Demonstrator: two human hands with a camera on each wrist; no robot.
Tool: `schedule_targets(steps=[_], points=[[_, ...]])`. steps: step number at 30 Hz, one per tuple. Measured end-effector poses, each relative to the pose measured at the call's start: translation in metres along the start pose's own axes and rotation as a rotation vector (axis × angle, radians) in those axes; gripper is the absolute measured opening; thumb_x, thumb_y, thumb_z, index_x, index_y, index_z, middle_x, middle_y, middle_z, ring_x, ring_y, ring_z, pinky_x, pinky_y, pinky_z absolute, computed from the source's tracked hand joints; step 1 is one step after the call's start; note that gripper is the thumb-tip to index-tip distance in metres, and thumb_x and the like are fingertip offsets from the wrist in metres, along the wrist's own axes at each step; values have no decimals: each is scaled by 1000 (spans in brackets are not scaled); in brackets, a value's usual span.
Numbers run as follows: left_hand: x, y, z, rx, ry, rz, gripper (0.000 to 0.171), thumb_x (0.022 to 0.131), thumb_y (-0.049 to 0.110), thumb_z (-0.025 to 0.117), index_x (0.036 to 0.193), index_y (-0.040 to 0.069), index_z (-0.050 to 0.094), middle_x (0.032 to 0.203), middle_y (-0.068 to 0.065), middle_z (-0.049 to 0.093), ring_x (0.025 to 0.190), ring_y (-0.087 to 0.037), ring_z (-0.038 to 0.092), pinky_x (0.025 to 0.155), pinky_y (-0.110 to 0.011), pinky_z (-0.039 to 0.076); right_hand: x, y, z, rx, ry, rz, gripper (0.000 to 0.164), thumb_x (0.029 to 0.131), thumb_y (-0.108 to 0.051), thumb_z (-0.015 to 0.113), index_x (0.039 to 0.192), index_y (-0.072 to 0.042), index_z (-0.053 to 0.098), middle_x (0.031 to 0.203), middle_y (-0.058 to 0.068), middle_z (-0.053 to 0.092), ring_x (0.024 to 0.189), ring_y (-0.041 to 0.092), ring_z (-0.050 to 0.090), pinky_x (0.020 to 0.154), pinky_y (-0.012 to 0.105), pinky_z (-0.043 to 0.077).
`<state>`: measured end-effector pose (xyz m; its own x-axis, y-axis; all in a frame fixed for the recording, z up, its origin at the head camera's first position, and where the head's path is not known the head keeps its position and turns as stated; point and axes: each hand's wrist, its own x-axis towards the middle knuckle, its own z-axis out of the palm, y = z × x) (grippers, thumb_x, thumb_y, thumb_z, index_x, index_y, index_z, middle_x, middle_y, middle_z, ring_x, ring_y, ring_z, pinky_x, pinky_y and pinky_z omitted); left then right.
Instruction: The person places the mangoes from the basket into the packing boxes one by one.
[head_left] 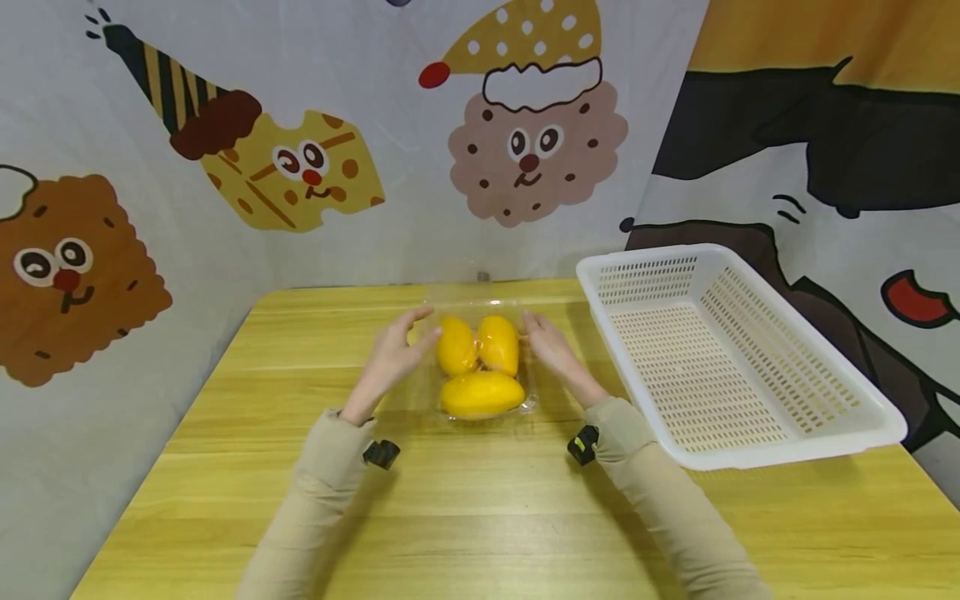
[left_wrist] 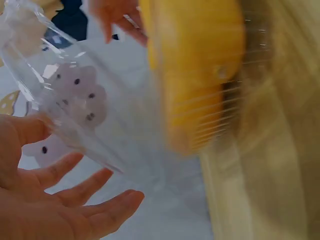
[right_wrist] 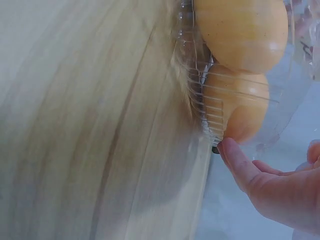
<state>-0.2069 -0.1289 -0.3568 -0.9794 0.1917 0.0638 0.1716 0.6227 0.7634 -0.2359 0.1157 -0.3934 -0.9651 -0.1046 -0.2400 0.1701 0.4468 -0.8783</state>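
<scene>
Three yellow mangoes lie in a clear plastic box on the table, two side by side at the back and one mango (head_left: 482, 394) crosswise in front. My left hand (head_left: 392, 357) is at the box's left side, its fingers spread. In the left wrist view, a raised clear lid (left_wrist: 31, 75) passes close to the thumb; whether they touch I cannot tell. On the other side, my right hand (head_left: 553, 346) has its fingers extended. Its fingertip meets the lower corner of the ribbed box wall (right_wrist: 200, 97) in the right wrist view.
A white perforated plastic basket (head_left: 787, 454) stands at the right of the wooden table (head_left: 480, 517). Behind the table hangs a white cloth (head_left: 405, 242) printed with cartoon food. Each sleeve cuff bears a small black wrist device (head_left: 381, 454).
</scene>
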Motion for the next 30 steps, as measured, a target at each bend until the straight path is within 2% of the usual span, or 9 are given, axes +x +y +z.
schedule_targets(steps=[3, 7, 12, 15, 19, 22, 26, 30], points=[[2, -4, 6, 13, -8, -28, 55, 97, 31, 53, 142, 3, 39, 148, -18, 40, 138, -36, 36, 115, -52, 31, -1, 1, 0, 42, -2, 1, 65, 102, -48, 19, 145, -1, 30, 142, 22, 44, 124, 38, 49, 105, 49, 43], [2, -8, 11, 38, -23, -107, 64, 96, 39, 52, 146, 3, 33, 151, -20, 34, 140, -38, 32, 115, -54, 29, -1, 2, -1, 70, -18, -11, 69, 101, -52, 18, 147, -1, 26, 145, 23, 42, 129, 39, 45, 107, 49, 42], [2, -13, 15, 53, -85, -204, 79, 94, 51, 49, 150, 3, 21, 154, -21, 29, 140, -40, 31, 114, -55, 31, -2, 2, -1, 48, -27, -1, 70, 100, -54, 19, 148, -4, 26, 144, 22, 44, 127, 39, 48, 108, 54, 39], [2, -15, 17, 59, -112, -237, 84, 93, 56, 47, 151, 3, 18, 153, -22, 29, 139, -41, 32, 112, -56, 32, -2, 1, 0, 40, -16, -3, 65, 102, -49, 22, 145, -2, 31, 137, 23, 48, 121, 38, 52, 106, 53, 42], [1, -17, 17, 69, -138, -259, 87, 92, 58, 45, 151, 1, 15, 153, -23, 30, 138, -42, 33, 112, -58, 32, 1, 0, 5, 34, -6, -35, 55, 103, -35, 27, 140, 4, 35, 128, 25, 52, 114, 38, 55, 100, 48, 47], [0, -19, 18, 70, -158, -273, 88, 92, 60, 44, 151, 2, 14, 153, -22, 30, 139, -41, 33, 112, -58, 32, 3, 0, 8, 8, -2, -61, 52, 103, -28, 31, 142, 6, 33, 131, 26, 50, 114, 37, 55, 99, 46, 49], [-1, -21, 18, 67, -164, -277, 89, 92, 62, 43, 152, 3, 14, 153, -21, 30, 139, -41, 33, 112, -58, 32, 6, 2, 12, 11, 24, -47, 52, 103, -28, 34, 143, 4, 32, 135, 24, 49, 115, 35, 55, 97, 44, 50], [-2, -22, 19, 63, -155, -263, 90, 91, 64, 42, 151, 3, 14, 153, -21, 30, 139, -42, 33, 112, -58, 31, 15, 4, 13, 31, 67, -34, 51, 102, -30, 34, 141, 3, 37, 126, 21, 55, 101, 27, 58, 85, 33, 53]])
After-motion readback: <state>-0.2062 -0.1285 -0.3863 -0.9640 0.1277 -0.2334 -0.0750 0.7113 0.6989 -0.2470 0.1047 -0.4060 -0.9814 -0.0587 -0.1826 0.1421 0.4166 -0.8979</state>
